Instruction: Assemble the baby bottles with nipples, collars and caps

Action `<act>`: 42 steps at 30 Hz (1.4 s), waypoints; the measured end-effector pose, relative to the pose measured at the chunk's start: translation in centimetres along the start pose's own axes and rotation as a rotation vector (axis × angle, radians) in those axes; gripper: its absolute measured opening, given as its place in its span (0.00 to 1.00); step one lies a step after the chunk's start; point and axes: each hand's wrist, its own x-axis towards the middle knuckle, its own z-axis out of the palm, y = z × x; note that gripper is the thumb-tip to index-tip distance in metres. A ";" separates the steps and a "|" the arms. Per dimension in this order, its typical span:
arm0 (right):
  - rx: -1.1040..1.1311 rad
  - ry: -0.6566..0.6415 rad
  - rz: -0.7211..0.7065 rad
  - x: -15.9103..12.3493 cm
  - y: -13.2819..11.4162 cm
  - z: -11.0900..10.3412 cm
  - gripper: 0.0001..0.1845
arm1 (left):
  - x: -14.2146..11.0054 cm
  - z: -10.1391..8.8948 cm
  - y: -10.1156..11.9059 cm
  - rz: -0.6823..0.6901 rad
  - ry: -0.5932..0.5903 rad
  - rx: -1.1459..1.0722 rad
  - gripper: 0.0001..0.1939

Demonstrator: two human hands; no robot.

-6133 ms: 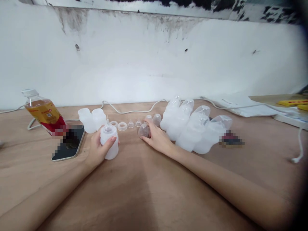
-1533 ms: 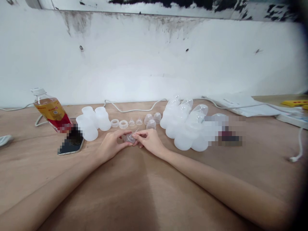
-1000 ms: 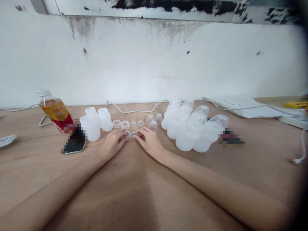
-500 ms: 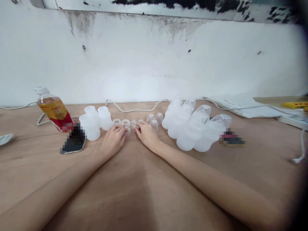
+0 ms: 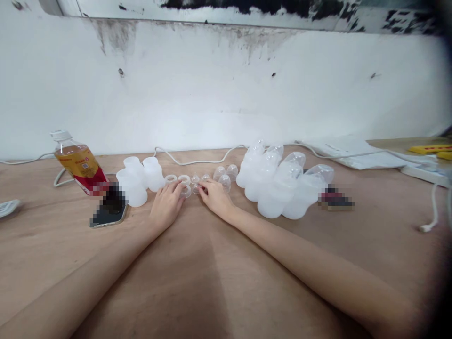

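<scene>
Where a second ago I held a clear collar ring [image 5: 187, 191] and a clear teat [image 5: 196, 189] side by side, nearer to me, they now lie farther forward on the wooden table [image 5: 208, 268], each among its own kind. My left hand [image 5: 166, 204] has its fingers over the ring and my right hand [image 5: 216, 197] has its fingertips at the teat; whether either grips or merely touches, I cannot tell. As I judge it, that leaves these two parts separated and sorted. Just beyond my left fingertips lie two more rings [image 5: 171, 179], and beyond my right fingertips two more teats [image 5: 205, 177]. Just past the back of my right hand sit domed caps [image 5: 224, 182]. Left of my left hand stand frosted bottle bodies [image 5: 136, 194], then a phone [image 5: 118, 209] and an amber drink bottle [image 5: 83, 165]; right of my right hand clusters a group of capped bottles [image 5: 270, 200]. Farthest off, a white cable [image 5: 181, 164] runs before the wall [image 5: 197, 103].
</scene>
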 end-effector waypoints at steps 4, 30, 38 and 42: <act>0.014 0.018 -0.032 -0.2 -0.3 -0.1 0.16 | 0.0 0.2 -0.1 0.008 0.026 0.008 0.12; -0.078 -0.145 -0.279 -7.6 1.7 -4.7 0.08 | 15.8 -1.9 9.6 0.149 -0.250 -0.827 0.28; -0.105 -0.135 -0.286 -7.5 1.7 -4.6 0.09 | 15.2 -3.0 10.4 0.139 -0.112 -0.893 0.17; -0.006 -0.077 -0.243 -7.6 1.8 -4.7 0.08 | 13.5 -6.6 8.6 0.155 0.104 -0.908 0.13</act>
